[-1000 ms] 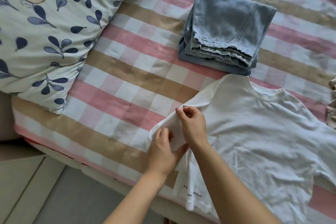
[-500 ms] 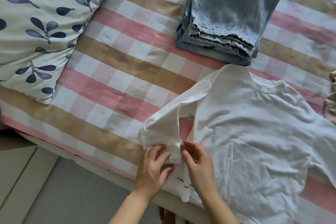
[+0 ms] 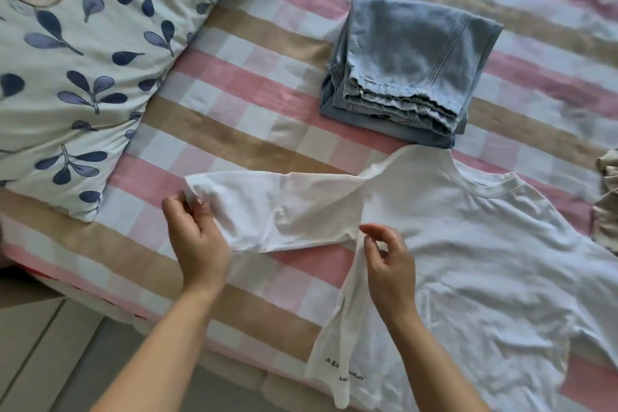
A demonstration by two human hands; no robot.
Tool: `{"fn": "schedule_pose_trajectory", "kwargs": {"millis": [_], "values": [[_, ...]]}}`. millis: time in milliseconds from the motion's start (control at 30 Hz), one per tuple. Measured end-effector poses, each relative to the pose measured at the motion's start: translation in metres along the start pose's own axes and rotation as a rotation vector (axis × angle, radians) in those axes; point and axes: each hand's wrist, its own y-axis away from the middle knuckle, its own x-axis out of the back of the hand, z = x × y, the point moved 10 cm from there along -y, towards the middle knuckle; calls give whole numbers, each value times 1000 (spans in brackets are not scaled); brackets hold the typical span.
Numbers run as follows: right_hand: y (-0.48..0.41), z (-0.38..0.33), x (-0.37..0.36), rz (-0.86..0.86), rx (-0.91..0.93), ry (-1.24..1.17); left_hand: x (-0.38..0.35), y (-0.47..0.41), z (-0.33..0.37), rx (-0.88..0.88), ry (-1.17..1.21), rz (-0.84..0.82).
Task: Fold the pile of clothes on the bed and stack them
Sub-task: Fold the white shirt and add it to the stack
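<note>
A white T-shirt (image 3: 485,278) lies spread on the checked bed sheet (image 3: 234,117), collar toward the far side. Its left sleeve (image 3: 284,207) is stretched out flat to the left. My left hand (image 3: 197,237) pinches the cuff end of that sleeve. At the armpit, my right hand (image 3: 389,261) pinches the shirt's side edge between thumb and forefinger, and a raised fold runs from there down to the hem. Beyond the collar sits a folded pair of light blue jeans (image 3: 411,67).
A large leaf-print pillow (image 3: 67,60) fills the left of the bed. A beige garment (image 3: 607,204) shows at the right edge. The bed's near edge (image 3: 100,298) drops to a grey floor (image 3: 50,361) at lower left.
The sleeve was bunched near the shirt's side; now my left hand has drawn it out to the left. My right hand has shifted to the armpit seam.
</note>
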Motion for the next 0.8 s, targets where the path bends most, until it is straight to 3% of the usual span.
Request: {"fn": "schedule_pose_trajectory", "kwargs": {"millis": [200, 333, 433, 567, 667, 800], "values": [[-70, -1, -30, -99, 160, 623, -30, -107, -11, -37, -137, -98], [-90, 22, -70, -262, 164, 868, -39, -126, -32, -51, -211, -126], [-94, 30, -83, -236, 190, 979, -35, -129, -45, -32, -254, -88], [-95, 31, -84, -244, 181, 993, -35, -133, -47, -17, -291, -62], [-90, 23, -77, -298, 176, 839, -43, -133, -49, 44, -279, -95], [-56, 3, -29, -99, 217, 526, -54, -103, -66, 128, -341, -239]]}}
